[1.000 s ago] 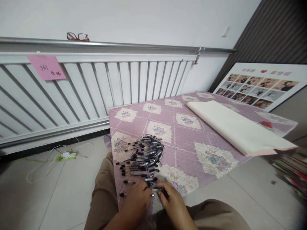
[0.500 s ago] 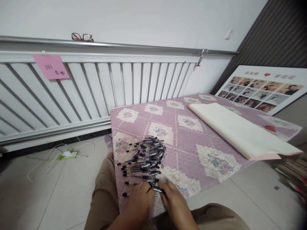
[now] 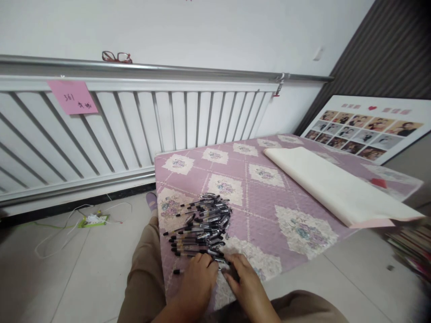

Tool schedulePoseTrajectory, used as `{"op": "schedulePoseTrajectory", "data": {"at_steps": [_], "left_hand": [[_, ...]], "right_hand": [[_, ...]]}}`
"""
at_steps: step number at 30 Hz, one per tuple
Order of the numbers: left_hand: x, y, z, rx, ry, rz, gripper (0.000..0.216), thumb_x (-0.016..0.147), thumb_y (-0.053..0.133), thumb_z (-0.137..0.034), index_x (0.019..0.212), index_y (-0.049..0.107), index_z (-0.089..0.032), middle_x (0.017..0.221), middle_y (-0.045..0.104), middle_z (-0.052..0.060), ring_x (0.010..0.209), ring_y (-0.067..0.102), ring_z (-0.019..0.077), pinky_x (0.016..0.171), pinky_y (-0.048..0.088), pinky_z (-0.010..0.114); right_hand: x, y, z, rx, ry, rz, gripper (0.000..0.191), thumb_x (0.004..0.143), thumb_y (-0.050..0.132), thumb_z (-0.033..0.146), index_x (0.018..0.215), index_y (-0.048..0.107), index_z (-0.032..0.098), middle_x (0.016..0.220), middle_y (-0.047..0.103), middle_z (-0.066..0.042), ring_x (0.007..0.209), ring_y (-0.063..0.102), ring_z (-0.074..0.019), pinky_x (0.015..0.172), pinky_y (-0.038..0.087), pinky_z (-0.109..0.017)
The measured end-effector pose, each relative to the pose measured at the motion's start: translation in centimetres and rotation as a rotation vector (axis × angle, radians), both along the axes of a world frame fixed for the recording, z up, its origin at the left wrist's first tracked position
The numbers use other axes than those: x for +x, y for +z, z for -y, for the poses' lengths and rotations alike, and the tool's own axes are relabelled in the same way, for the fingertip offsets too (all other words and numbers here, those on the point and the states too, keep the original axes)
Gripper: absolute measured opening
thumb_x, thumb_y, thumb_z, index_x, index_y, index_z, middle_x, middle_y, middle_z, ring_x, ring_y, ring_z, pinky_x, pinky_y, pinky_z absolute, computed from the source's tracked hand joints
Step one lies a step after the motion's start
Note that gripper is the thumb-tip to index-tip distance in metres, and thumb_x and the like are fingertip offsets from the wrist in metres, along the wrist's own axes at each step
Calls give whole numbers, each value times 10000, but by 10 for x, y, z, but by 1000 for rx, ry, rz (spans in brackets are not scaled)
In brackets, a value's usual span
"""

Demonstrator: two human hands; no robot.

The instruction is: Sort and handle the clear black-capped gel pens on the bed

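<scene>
Many black-capped clear pens [image 3: 205, 233] lie side by side in a loose pile on the purple flowered cloth [image 3: 256, 202]. At the pile's near end my left hand [image 3: 200, 276] is closed over a pen [image 3: 177, 272], whose dark end sticks out to the left. My palm and fingers hide most of that pen. Just to the right is my right hand [image 3: 245, 278], its thumb apart from its fingers. Its fingertips touch the clip end of another pen [image 3: 220, 260] at the edge of the pile.
A folded cream sheet [image 3: 326, 184] lies on the table's right part, with a small red piece [image 3: 379, 182] beyond it. A photo board [image 3: 368, 130] leans at the back right. Along the wall runs a white radiator [image 3: 188, 114]. A power strip [image 3: 94, 220] with cables is on the floor.
My right hand's thumb and fingers have spread from the pen end they were pinching. That pen now lies closer against the pile. My left hand stays nearly in place.
</scene>
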State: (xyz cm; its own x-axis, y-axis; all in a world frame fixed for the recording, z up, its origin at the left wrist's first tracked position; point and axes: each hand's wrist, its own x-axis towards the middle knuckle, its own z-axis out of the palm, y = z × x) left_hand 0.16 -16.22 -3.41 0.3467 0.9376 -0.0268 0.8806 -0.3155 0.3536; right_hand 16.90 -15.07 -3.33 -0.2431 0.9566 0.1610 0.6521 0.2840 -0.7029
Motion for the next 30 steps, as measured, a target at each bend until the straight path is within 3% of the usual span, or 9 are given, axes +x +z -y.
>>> {"op": "schedulePoseTrajectory", "data": {"at_steps": [7, 12, 17, 30], "left_hand": [[-5, 2, 0, 36, -12, 4, 109, 905, 546, -256, 962, 634, -228, 963, 599, 24, 909, 514, 214, 790, 397, 343], [0, -8, -6, 60, -52, -87, 95, 900, 544, -205, 919, 637, -206, 935, 612, 32, 884, 524, 221, 740, 405, 333], [6, -15, -13, 78, -113, -115, 113, 905, 523, -174, 919, 635, -184, 930, 622, 40, 870, 531, 213, 739, 411, 326], [21, -20, -22, 148, -13, -63, 97, 881, 566, -193, 916, 651, -225, 914, 631, 4, 859, 545, 204, 726, 423, 309]], "right_hand": [[-6, 7, -4, -72, 12, 94, 447, 639, 571, 42, 1047, 639, 210, 1012, 630, -82, 974, 602, -226, 886, 482, -331], [-9, 7, -6, -82, 40, 164, 429, 643, 566, 24, 1032, 652, 183, 1018, 629, -101, 979, 591, -233, 890, 472, -329], [-4, 2, -11, -47, 41, 190, 412, 680, 535, 12, 1030, 659, 191, 1006, 630, -97, 971, 586, -224, 886, 470, -321], [11, -9, -23, 122, 12, 82, 349, 729, 523, 33, 985, 662, 225, 932, 629, -69, 902, 608, -205, 816, 507, -309]]}}
